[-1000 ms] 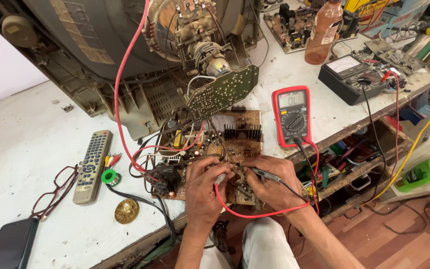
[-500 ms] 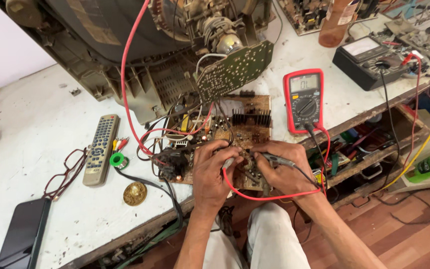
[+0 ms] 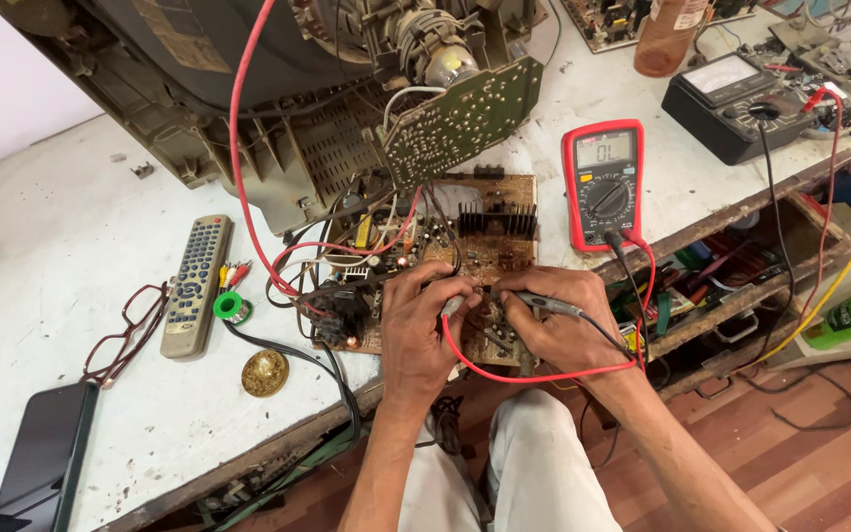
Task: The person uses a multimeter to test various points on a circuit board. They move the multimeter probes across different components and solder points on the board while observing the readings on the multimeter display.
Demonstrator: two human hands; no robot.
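A brown circuit board [image 3: 490, 232] lies at the front edge of the white workbench [image 3: 71, 246], wired to an opened old television set [image 3: 248, 89]. My left hand [image 3: 421, 325] rests on the board's near edge, pinching the probe with the red lead [image 3: 534, 376]. My right hand [image 3: 558, 325] grips the grey-black probe [image 3: 544, 303], its tip pointing left onto the board beside my left fingers. Both leads run to a red digital multimeter [image 3: 603, 182] lying to the right of the board.
A grey remote control [image 3: 195, 286], a green solder spool [image 3: 231, 307], a brass disc [image 3: 264, 372], red-framed glasses [image 3: 125, 335] and a dark phone [image 3: 46, 458] lie on the left. A black analog meter [image 3: 731, 94] and a bottle [image 3: 664, 34] stand at the back right.
The view has shifted so the bench sits lower and more to the right in frame. Both hands stay on the board's near edge, holding the probes in nearly the same place.
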